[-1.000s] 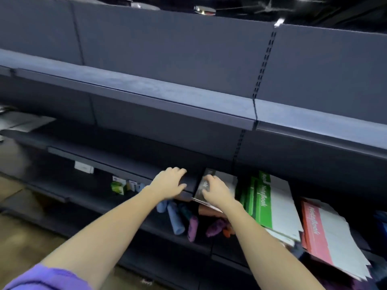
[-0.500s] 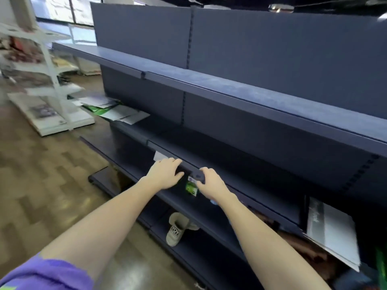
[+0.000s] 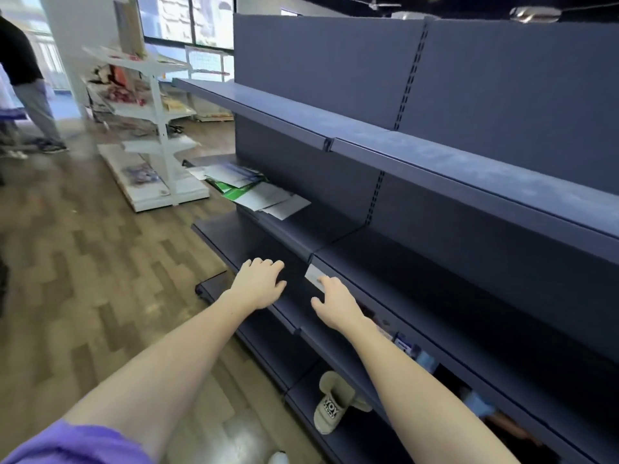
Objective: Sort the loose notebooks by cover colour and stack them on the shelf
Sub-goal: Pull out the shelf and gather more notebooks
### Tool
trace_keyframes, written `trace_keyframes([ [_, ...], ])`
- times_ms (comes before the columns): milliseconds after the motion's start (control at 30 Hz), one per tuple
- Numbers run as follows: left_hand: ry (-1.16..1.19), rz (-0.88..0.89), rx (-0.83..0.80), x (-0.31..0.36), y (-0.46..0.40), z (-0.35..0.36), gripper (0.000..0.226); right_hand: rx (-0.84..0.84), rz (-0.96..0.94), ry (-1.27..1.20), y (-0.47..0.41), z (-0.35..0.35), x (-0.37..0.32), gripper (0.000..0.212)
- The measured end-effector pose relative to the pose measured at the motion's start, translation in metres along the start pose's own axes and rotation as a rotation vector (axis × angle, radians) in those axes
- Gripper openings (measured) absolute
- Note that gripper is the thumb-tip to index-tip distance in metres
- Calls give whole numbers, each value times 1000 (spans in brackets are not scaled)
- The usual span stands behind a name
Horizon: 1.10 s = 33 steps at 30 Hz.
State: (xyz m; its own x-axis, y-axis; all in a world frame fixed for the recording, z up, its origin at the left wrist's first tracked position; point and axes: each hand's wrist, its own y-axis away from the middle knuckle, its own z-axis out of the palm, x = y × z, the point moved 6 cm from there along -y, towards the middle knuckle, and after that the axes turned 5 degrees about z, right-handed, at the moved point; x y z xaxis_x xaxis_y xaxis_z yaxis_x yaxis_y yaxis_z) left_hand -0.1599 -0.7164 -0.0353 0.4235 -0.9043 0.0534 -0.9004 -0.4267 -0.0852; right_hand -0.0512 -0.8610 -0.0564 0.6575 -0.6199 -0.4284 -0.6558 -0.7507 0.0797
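Shelving: a dark blue-grey shelf unit [image 3: 435,152] fills the right of the frame, its long tiers running away to the left end; a second ago the view faced green and red notebooks further right on it, and those are now out of sight.
Floor: wood-pattern floor [image 3: 83,279] in a shop aisle, lit from windows at the far left.
White rack: a white display stand [image 3: 157,128] with mixed goods stands well apart, across the aisle.
Bystander: a person in a dark top [image 3: 23,78] stands at the far left edge.
Notebooks: a loose pile of notebooks [image 3: 254,192], white and green covers showing, lies on the middle shelf at the unit's left end, well apart from both hands; half a second ago it sat far smaller at the upper left.
Left hand: the left hand [image 3: 259,283] lies palm down, fingers relaxed, at the shelf's front edge, holding nothing, as in the earlier frames.
Right hand: the right hand [image 3: 335,301] is spread, fingertips at a white price label [image 3: 315,274] on the shelf edge, gripping nothing.
Slipper: a beige slipper [image 3: 333,401] on the bottom shelf reads "TOY STORY".
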Motion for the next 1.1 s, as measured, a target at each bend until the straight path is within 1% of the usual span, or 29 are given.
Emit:
trace_keyframes([
  [133, 62, -20, -33, -50, -36, 8, 48, -11, -16, -3, -64, 15, -21, 55],
  [233, 98, -46, -23, -95, -81, 4, 51, 15, -44, -36, -126, 16, -40, 56],
  [300, 74, -59, -12, -123, -114, 2, 51, 26, -48, -66, -167, 16, -51, 54],
  [433, 9, -58, -64, -166, -169, 8, 52, 13, -41, -116, -243, 24, -70, 53],
  [500, -34, -63, -62, -190, -196, 11, 53, 2, -53, -131, -280, 30, -78, 54],
  [633, -31, -83, -67, -225, -236, 21, 53, 8, -45, -142, -335, 44, -94, 52],
  [767, -20, -52, -68, -251, -271, 26, 54, -8, -31, -95, -368, 49, -108, 38],
  [867, 15, -22, -82, -270, -298, 33, 56, 11, -5, -82, -392, 48, -113, 39],
  [933, 22, 29, -106, -279, -316, 42, 61, 40, 18, -90, -405, 48, -114, 36],
  [1033, -60, 140, -170, -291, -339, 58, 71, 74, 80, -85, -421, 52, -118, 27],
  [1100, -102, 197, -200, -300, -348, 65, 74, 73, 124, -90, -426, 55, -120, 33],
])
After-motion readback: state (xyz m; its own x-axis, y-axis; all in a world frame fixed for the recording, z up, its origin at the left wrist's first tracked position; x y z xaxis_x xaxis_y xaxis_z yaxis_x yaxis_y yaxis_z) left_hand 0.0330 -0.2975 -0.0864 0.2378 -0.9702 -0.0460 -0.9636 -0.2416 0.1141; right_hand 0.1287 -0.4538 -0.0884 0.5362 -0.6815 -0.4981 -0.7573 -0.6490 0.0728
